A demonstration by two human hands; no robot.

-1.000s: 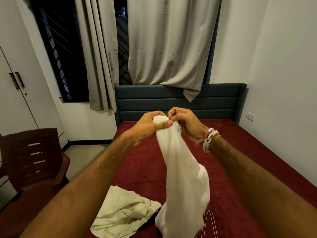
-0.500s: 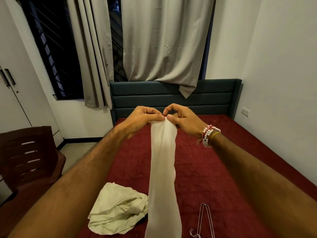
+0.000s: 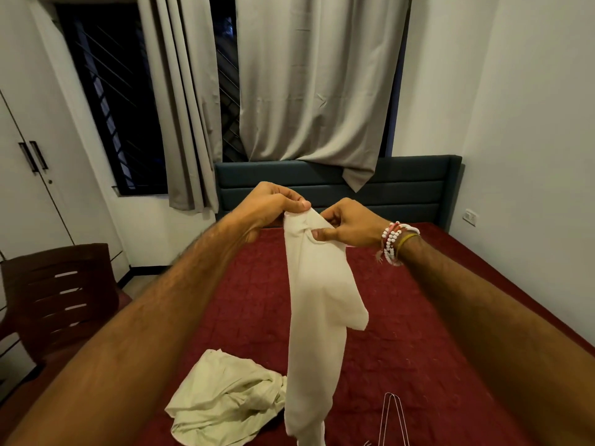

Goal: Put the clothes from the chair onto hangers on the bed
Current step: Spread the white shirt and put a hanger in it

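Note:
A white garment (image 3: 314, 317) hangs in the air over the red bed (image 3: 418, 333). My left hand (image 3: 269, 206) pinches its top edge at the left. My right hand (image 3: 349, 225) pinches the top a little to the right, thumb pressed on the cloth. The garment drops down past the bottom of the view. A pale green garment (image 3: 225, 400) lies crumpled on the bed at the lower left. Thin wire hangers (image 3: 394, 420) lie on the bed at the lower right, partly cut off by the frame edge. The brown chair (image 3: 58, 297) stands at the left.
A dark padded headboard (image 3: 402, 188) stands at the far end under grey curtains (image 3: 315, 85). A white wall (image 3: 531, 156) runs along the bed's right side. A white wardrobe (image 3: 29, 188) stands behind the chair, with floor between chair and bed.
My hands have moved slightly apart along the garment's top and the cloth has opened wider, with a flap now showing on its right side. The view has shifted a little.

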